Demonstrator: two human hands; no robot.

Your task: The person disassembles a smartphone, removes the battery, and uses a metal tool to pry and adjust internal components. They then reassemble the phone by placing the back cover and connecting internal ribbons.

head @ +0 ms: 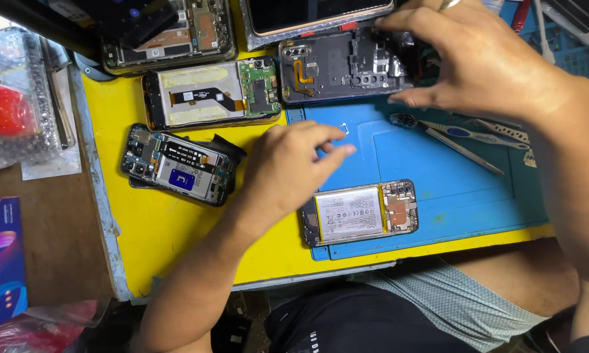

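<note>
Yellow table point(176, 229) with a blue work mat point(438, 189) on its right half, several opened phones spread across both.

Right hand point(477, 59) is at the top of the mat, fingers spread and curled over the dark opened phone chassis point(340, 65); thumb sits at its near edge, fingertips at its far edge, so it is pinching the frame across its width. That chassis lies flat, straddling the mat's top edge, camera cluster to the left, orange flex visible.

Left hand point(288, 163) hovers over the mat's left edge, fingers loosely extended and together, holding nothing that I can see. Whether the fingertips touch the mat, cannot tell.

Just below the left hand: phone with exposed white battery point(360, 212), lying flat on the mat's lower left, board end to the right.

Left of the left hand, on bare yellow: phone with a blue component and black flex point(176, 163), resting on top of a black piece. Above it: phone with a pale back plate and green board point(212, 95), just beside the chassis. Two more devices at the top edge, partly cropped.

Right of mat centre: tweezers point(464, 150) and a blue-handled pry tool point(471, 133), near each other, below the right hand.

Far left: red object in bubble wrap point(10, 104).
</note>
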